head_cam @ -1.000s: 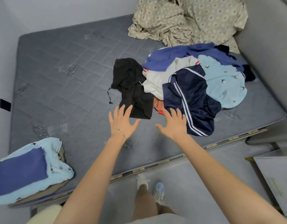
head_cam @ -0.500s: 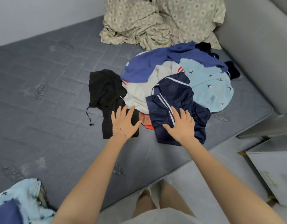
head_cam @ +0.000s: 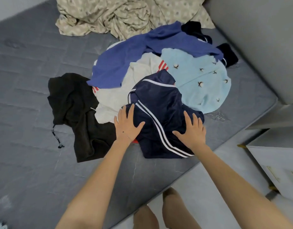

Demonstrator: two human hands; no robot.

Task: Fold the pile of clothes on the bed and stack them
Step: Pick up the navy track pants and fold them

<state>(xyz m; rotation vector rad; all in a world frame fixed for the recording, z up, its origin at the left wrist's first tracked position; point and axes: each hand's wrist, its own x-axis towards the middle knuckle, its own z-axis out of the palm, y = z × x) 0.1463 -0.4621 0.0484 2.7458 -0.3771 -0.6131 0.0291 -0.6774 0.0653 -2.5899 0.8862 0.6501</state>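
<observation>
Pile of clothes (head_cam: 150,80) on bed (head_cam: 35,162), toward right side, close to front edge. Navy striped piece (head_cam: 162,100) on near side of pile, long axis running from far-left down to near-right, white stripes slanting same way. Left hand (head_cam: 126,126) flat, fingers spread, on its left edge. Right hand (head_cam: 191,131) flat and spread on its right part, nothing pinched. Count: one navy, one black piece (head_cam: 76,109) left of it, one royal blue (head_cam: 126,63), one pale blue with small dark prints (head_cam: 200,80), one white with red stripes (head_cam: 119,96). Two hands.

Glossy navy garment (head_cam: 160,113), quilted mattress (head_cam: 31,90)
</observation>
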